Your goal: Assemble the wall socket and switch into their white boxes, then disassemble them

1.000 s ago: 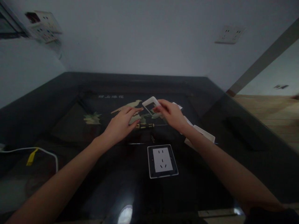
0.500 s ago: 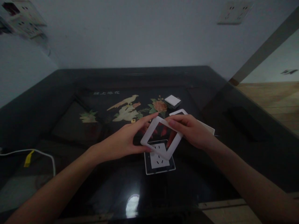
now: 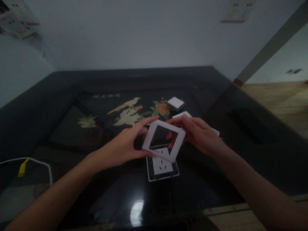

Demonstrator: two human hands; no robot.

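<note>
A white square socket cover frame [image 3: 176, 149] is held tilted between my two hands, above the table. My left hand [image 3: 131, 139] grips its left corner, thumb below and fingers above. On the opposite side my right hand [image 3: 196, 133] is closed on the upper right edge, some fingertips showing behind the opening. Beneath the frame a wall socket [image 3: 162, 166] with a white face and dark surround lies on the table, its upper part partly covered from view. Behind my right hand lies another white frame [image 3: 184, 114], mostly hidden.
The glossy black table [image 3: 115, 192] bears a printed bird and flower. A white-topped module [image 3: 175, 102] lies beyond my right hand. A white cable [image 3: 38, 161] with a yellow tag [image 3: 22, 168] is at left. Wall sockets [image 3: 238, 11] are on the wall behind.
My right hand has brought the white frame nearer and down over the socket. My left hand has moved in and taken hold of it. Lately the frame has turned slightly.
</note>
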